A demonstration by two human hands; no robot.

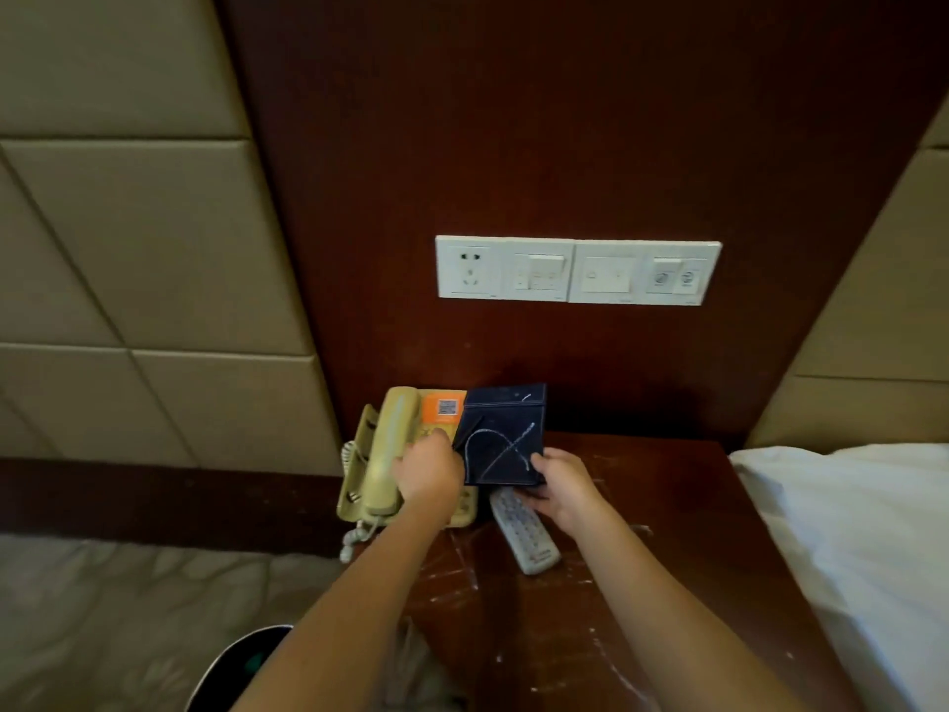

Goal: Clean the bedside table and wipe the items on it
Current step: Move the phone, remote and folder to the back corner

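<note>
Both hands: left hand (pixel 429 472), right hand (pixel 562 485) grip dark navy square box (pixel 500 449) by sides | above dusty desk (pixel 642 557) | looks stiff, light

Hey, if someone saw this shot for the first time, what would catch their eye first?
Probably the dark blue box with a pale scrawled cross on it, held between the left hand and right hand at the back of the bedside table. Next, the beige telephone at its left edge, and the white switch panel on the dark wood wall above.
</note>
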